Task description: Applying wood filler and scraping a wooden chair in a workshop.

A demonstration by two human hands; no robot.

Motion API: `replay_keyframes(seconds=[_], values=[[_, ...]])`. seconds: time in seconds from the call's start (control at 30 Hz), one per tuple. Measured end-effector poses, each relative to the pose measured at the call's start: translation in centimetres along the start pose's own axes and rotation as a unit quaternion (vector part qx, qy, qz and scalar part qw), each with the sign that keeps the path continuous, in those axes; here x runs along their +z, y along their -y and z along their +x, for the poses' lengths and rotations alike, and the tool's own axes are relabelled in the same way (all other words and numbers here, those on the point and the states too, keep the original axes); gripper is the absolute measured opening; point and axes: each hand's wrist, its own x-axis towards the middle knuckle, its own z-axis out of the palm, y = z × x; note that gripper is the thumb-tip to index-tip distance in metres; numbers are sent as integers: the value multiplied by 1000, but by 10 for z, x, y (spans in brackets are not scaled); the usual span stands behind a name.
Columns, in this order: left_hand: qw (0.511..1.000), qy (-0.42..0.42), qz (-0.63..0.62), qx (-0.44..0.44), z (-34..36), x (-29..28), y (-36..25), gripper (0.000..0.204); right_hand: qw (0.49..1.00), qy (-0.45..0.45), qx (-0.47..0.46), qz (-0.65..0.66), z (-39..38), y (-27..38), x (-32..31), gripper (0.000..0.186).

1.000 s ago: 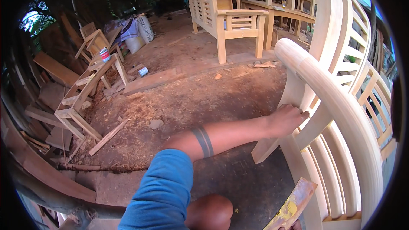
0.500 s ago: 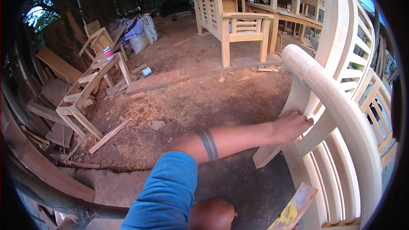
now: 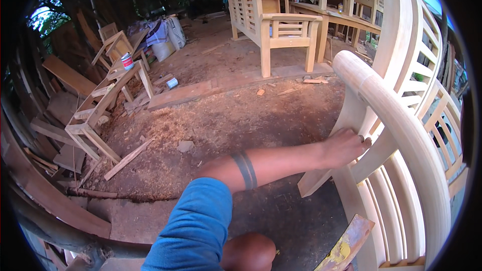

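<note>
My left hand (image 3: 347, 148) reaches across to a pale, unpainted wooden chair or bench (image 3: 396, 98) on the right. Its fingers are curled in against the wood below the rounded armrest (image 3: 427, 160). Whatever they pinch, if anything, is hidden. At the bottom edge, a flat scrap of board (image 3: 346, 246) with yellow paste smeared on it is held up at a tilt. Only a bit of my right hand (image 3: 350, 268) shows, at the board's lower edge, and it appears to grip it.
A wooden bench (image 3: 286, 42) and more stacked furniture stand at the back. On the left, a bare wooden frame (image 3: 110, 95) carries a red and white can (image 3: 127, 61). Offcuts, a stone (image 3: 186, 146) and sawdust lie on the dirt floor. Sacks (image 3: 168, 40) sit farther off.
My left hand has shifted very slightly right and up along the wood, with its fingers still curled. The board with yellow paste stays in place.
</note>
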Motion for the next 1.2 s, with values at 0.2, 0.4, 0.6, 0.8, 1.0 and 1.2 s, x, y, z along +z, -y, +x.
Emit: replay_keyframes(seconds=[0.2,0.4,0.6,0.8,1.0,1.2], values=[[998,-57,-20,-8,-2,2,-3,50,1000,-4,17,-6,0,-1,0,20],[999,-17,-15,-34,0,14,3,46,1000,-2,22,-11,3,-2,-2,19],[999,-30,-26,-27,-1,13,3,44,999,-26,43,-7,3,0,2,17],[999,-32,-31,-19,0,13,2,47,998,-20,53,-16,4,-3,-1,19],[999,-29,-23,-18,-1,14,1,48,998,-33,58,-10,3,-5,-1,23],[999,-20,-25,-14,-1,13,1,52,998,-30,56,-30,3,-6,-6,22]])
